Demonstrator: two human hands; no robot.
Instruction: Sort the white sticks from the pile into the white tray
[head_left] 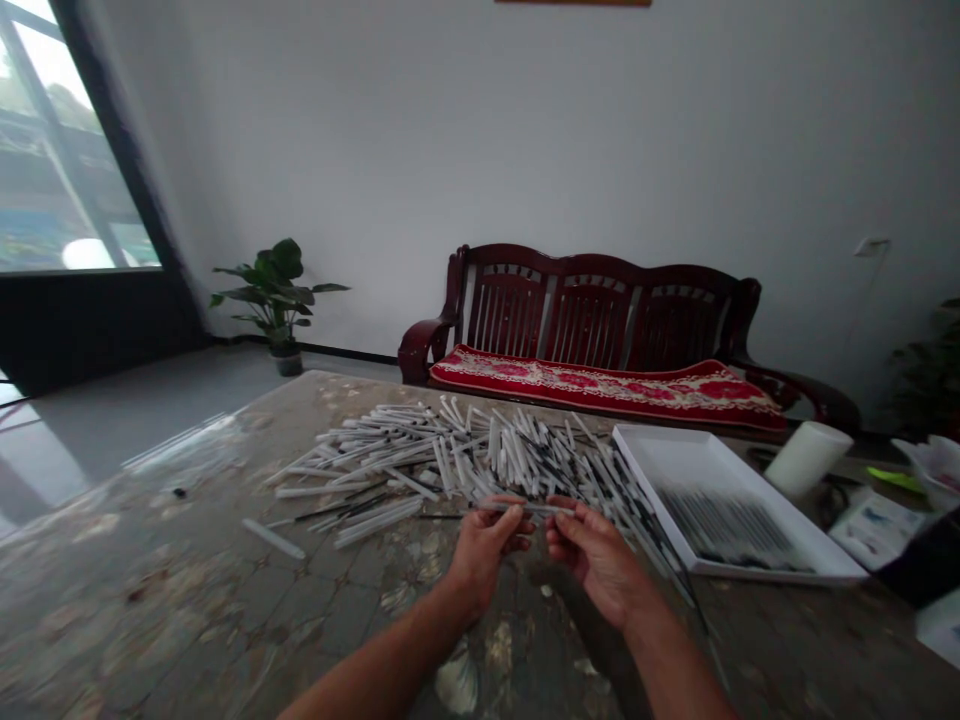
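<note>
My left hand (487, 548) and my right hand (592, 555) are raised over the table's near side, thumbs and fingers pinched on one slim, pen-like translucent tube (536, 508). It lies level between them, an end in each hand. Just behind spreads a loose heap of similar whitish tubes (382, 450), with thin black sticks (330, 513) mixed in. To the right, a shallow white box (712, 450) holds a row of dark-cored, pen-like pieces (731, 528) side by side. Whether the held piece has a core inside is too small to tell.
One loose tube (274, 538) rests left of the heap on the patterned tabletop (187, 590). Right of the box stand a white roll (808, 458) and a small printed box (876, 525). Beyond the table are a dark wooden bench (589, 300) and a potted plant (277, 290).
</note>
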